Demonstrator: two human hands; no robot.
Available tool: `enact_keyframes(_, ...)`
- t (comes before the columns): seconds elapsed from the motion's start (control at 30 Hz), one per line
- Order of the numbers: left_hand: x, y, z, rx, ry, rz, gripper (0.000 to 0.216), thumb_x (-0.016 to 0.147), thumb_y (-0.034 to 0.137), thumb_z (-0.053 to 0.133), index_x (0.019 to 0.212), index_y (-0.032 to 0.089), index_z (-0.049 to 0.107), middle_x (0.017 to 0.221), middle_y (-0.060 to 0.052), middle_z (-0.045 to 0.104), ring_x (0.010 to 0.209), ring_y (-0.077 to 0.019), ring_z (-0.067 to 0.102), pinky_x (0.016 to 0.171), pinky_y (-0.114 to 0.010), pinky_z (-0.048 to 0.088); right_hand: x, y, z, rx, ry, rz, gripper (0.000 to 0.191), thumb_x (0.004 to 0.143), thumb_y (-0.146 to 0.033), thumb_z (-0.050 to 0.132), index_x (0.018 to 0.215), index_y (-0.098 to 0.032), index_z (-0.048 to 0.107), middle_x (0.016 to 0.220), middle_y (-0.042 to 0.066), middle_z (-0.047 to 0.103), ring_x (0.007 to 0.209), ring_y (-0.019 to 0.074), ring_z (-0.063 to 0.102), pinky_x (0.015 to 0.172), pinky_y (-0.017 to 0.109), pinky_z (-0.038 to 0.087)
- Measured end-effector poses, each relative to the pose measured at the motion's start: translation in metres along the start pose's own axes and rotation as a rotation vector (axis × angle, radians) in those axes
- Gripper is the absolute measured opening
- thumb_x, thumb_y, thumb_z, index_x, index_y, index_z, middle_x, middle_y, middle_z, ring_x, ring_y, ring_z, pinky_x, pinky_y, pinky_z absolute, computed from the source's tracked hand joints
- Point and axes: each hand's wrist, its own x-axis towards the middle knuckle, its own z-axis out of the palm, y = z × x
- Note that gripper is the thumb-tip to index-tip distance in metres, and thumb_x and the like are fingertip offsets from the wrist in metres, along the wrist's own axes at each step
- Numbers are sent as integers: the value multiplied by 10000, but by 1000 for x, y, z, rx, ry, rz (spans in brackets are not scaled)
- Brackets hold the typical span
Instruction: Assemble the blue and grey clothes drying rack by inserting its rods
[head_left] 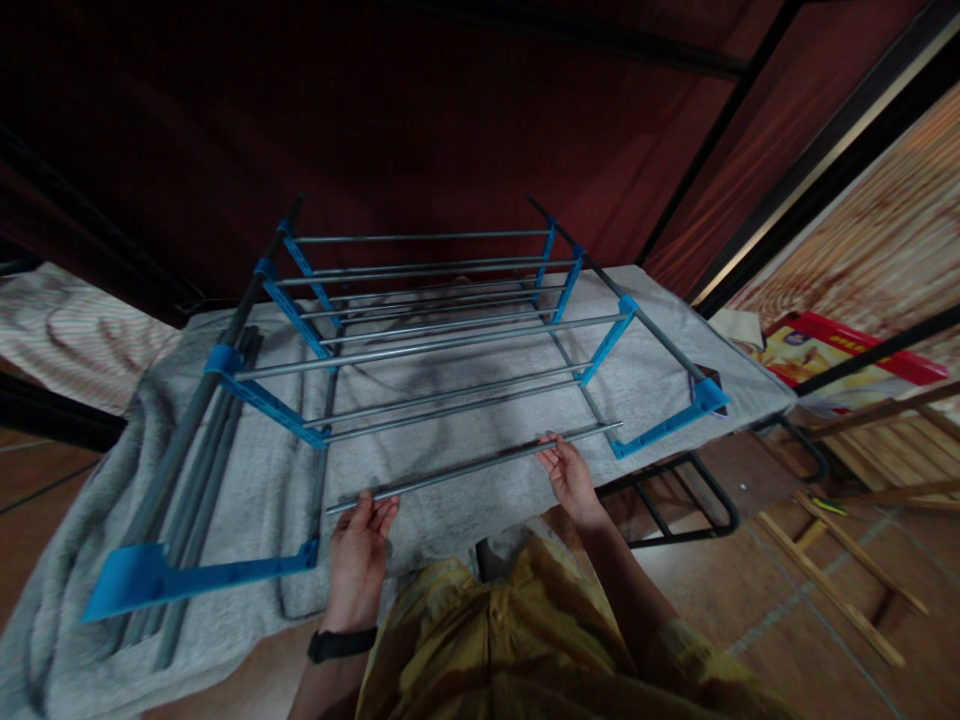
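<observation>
A thin grey metal rod (pixel 472 466) lies across both my hands at the near side of a rack. My left hand (pixel 363 540) grips the rod close to its left end, thumb on top. Near its right end, my right hand (pixel 568 474) pinches it. The rack frame (pixel 435 348) has grey tubes joined by blue plastic brackets (pixel 609 342). At the front, one blue bracket (pixel 225 574) is on the left and another blue bracket (pixel 667 420) on the right. The rod's right tip is close to the right bracket; I cannot tell whether they touch.
Several loose grey tubes (pixel 201 480) lie on the grey blanket (pixel 465 520) at the left. A dark phone-like object (pixel 703 378) is partly behind the right bracket. A red and yellow box (pixel 840 360) and a wooden frame (pixel 832 580) are at the right.
</observation>
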Motion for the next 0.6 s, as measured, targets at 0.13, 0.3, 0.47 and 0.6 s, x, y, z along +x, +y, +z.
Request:
enact_keyframes(0.13, -1, 0, 1, -13, 3, 20, 196, 945, 172, 545, 754, 170, 590, 702, -27, 669, 712, -148, 701, 802, -304, 571, 0, 0, 0, 8, 0, 1, 112, 786, -288, 772, 850, -236, 696, 899, 5, 752, 930, 169, 718, 875, 313, 583)
enact_keyframes(0.3, 0, 2, 2, -51, 17, 53, 199, 959, 197, 520, 779, 173, 603, 732, -13, 653, 720, -133, 672, 842, -318, 555, 0, 0, 1, 4, 9, 2, 112, 788, -288, 772, 849, -239, 692, 890, 6, 752, 928, 175, 722, 881, 322, 584)
enact_keyframes(0.47, 5, 6, -4, -73, 57, 101, 202, 958, 193, 505, 782, 174, 602, 725, -3, 654, 709, -130, 661, 819, -318, 557, -1, 0, 2, 3, 6, -1, 117, 785, -286, 776, 848, -238, 691, 885, 6, 751, 933, 173, 721, 890, 317, 578)
enact_keyframes(0.6, 5, 7, -7, -53, 49, 154, 149, 937, 178, 518, 831, 170, 622, 770, -21, 688, 778, -141, 689, 807, -300, 551, -1, 0, 2, 8, 3, 0, 100, 793, -284, 771, 847, -241, 699, 887, -1, 752, 923, 165, 719, 880, 307, 580)
